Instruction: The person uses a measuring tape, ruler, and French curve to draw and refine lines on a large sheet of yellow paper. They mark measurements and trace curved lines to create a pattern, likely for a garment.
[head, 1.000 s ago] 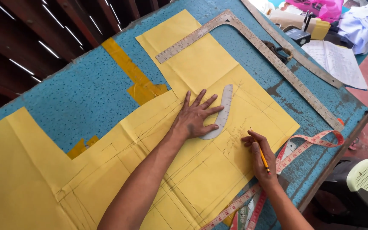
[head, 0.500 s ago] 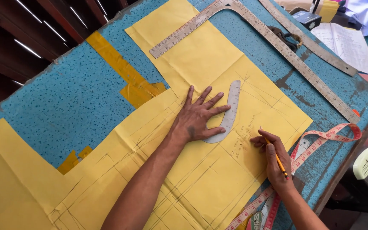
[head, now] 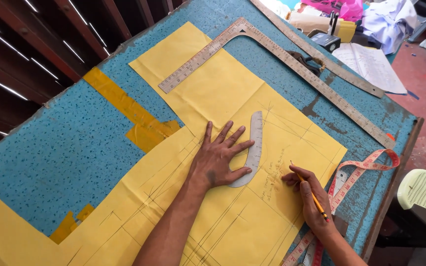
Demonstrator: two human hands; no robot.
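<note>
My left hand lies flat with fingers spread on a large yellow paper pattern sheet. Its fingertips press a grey curved ruler against the sheet. My right hand grips a yellow pencil, tip touching the paper just right of the curved ruler, beside some handwritten notes. Pencil lines cross the sheet around both hands.
A metal L-shaped square lies across the sheet's far side on the blue speckled table. A long straight ruler sits behind it. A pink measuring tape trails at the right edge. Papers and clutter sit at the far corner. A pale green stool stands right.
The view has shifted slightly. My right hand has moved a little toward the curved ruler, with the pencil tip now on the paper. My left hand stays pressed on the ruler.
</note>
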